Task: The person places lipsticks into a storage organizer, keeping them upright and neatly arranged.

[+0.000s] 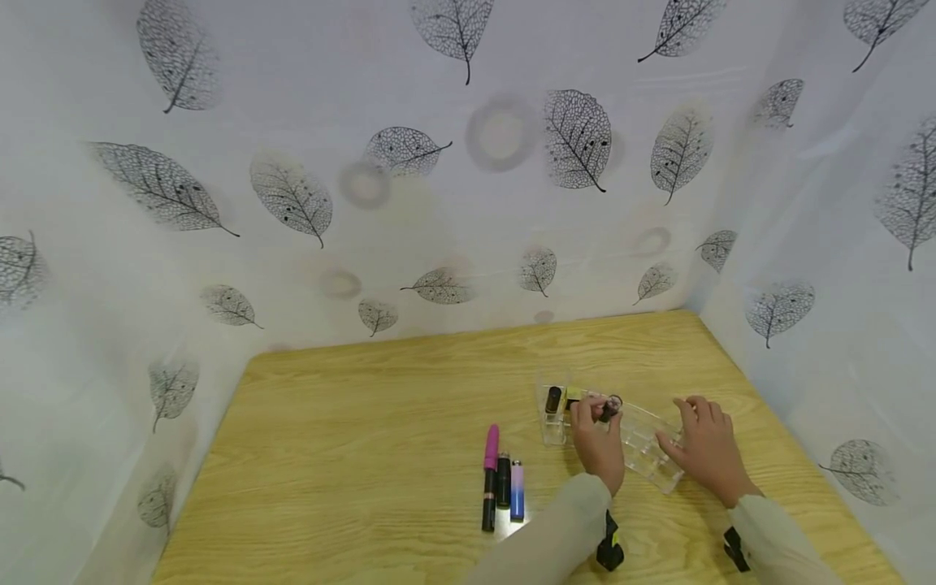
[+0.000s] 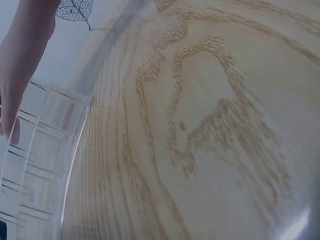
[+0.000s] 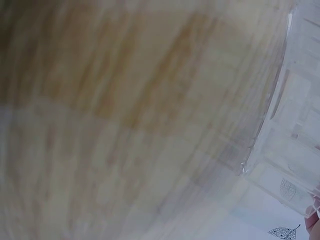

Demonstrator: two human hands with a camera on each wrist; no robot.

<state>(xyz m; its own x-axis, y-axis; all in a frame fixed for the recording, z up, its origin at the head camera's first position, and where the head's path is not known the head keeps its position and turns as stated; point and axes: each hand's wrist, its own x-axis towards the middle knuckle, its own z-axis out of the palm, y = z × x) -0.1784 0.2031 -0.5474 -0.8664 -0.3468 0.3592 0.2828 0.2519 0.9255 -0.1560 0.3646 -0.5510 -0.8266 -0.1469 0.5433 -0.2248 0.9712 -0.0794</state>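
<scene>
A clear compartmented cosmetics organizer (image 1: 643, 451) lies across the right part of the table, and its edge also shows in both wrist views. Over its middle, my left hand (image 1: 601, 451) pinches a small dark cosmetic tube (image 1: 608, 410) between thumb and fingers. The tube's exact kind is too small to tell. At the organizer's right end, my right hand (image 1: 708, 451) holds nothing, its fingers spread and loosely bent. A black tube (image 1: 553, 399) stands in the left end compartment. Beside it is a yellow-and-black item (image 1: 574, 397), partly hidden by my left hand.
Left of the organizer, several cosmetic tubes lie on the wooden table (image 1: 351, 455): a magenta one (image 1: 492, 447), a black one with a pinkish band (image 1: 488, 504), a plain black one (image 1: 504, 483) and a purple-to-blue one (image 1: 517, 491). Leaf-patterned white curtains (image 1: 453, 219) enclose the table.
</scene>
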